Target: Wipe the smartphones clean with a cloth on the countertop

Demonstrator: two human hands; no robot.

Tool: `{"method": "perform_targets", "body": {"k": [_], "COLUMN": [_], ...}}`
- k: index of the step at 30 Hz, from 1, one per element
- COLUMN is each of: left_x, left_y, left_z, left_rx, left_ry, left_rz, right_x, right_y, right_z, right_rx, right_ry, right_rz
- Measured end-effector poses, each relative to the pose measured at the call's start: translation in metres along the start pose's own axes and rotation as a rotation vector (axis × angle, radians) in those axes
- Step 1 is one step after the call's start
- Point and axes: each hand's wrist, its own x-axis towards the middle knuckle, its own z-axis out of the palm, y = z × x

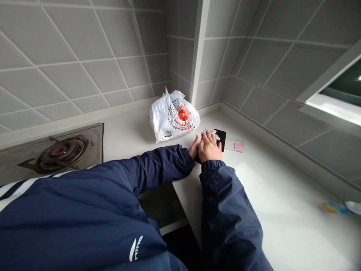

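Observation:
On the white counter, near the corner, lies a flat black rectangular thing (222, 138), like a thin slab or phone-like panel; its exact kind cannot be made out. My right hand (210, 147) lies over it, fingers pressed down on a crumpled white tissue (217, 137) that sticks out past the fingertips. At the black thing's left edge is my left hand (194, 146), thumb pointing up and its other fingers mostly hidden; it seems to steady that edge. Just to the right lies a pink tag on a thin clear loop (238, 146).
A white plastic bag (175, 117) with red print stands behind my hands against the wall. A gas burner (60, 152) is set into the counter at left. A blurred colourful packet (340, 207) lies far right. Below the counter's front edge, a dark opening (163, 207) shows.

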Motion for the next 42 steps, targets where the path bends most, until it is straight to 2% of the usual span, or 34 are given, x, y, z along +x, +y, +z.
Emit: {"method": "perform_targets", "body": {"k": [3, 7, 9, 13, 18, 22, 30, 34, 40, 42], "left_x": [0.000, -0.008, -0.015, -0.024, -0.024, -0.023, -0.021, -0.021, -0.015, -0.014], "left_y": [0.000, 0.005, 0.009, 0.015, 0.019, 0.018, 0.011, 0.009, 0.010, 0.009], "left_z": [0.000, 0.002, 0.003, 0.008, 0.010, 0.008, -0.002, -0.006, -0.014, -0.017], "left_rx": [0.050, 0.047, 0.048, 0.051, 0.045, 0.040, 0.013, -0.003, 0.007, 0.003], "left_ry": [-0.012, 0.053, 0.059, 0.061, 0.011, -0.018, -0.106, -0.140, -0.178, -0.182], "left_rz": [0.002, -0.186, -0.231, -0.209, -0.232, -0.216, -0.247, -0.250, -0.321, -0.325], "right_x": [-0.003, -0.024, -0.039, -0.071, -0.097, -0.097, -0.088, -0.088, -0.090, -0.092], "right_y": [0.002, 0.009, 0.013, 0.018, 0.021, 0.032, 0.051, 0.054, 0.051, 0.048], "right_z": [0.001, 0.005, 0.009, 0.024, 0.048, 0.060, 0.060, 0.062, 0.065, 0.065], "right_rx": [0.018, 0.008, -0.004, -0.002, -0.034, -0.066, 0.043, 0.051, 0.043, 0.013], "right_ry": [0.017, 0.014, 0.026, 0.065, 0.286, 0.444, 0.583, 0.585, 0.527, 0.528], "right_rz": [0.004, -0.038, -0.096, -0.166, -0.210, -0.240, -0.254, -0.257, -0.415, -0.426]}}
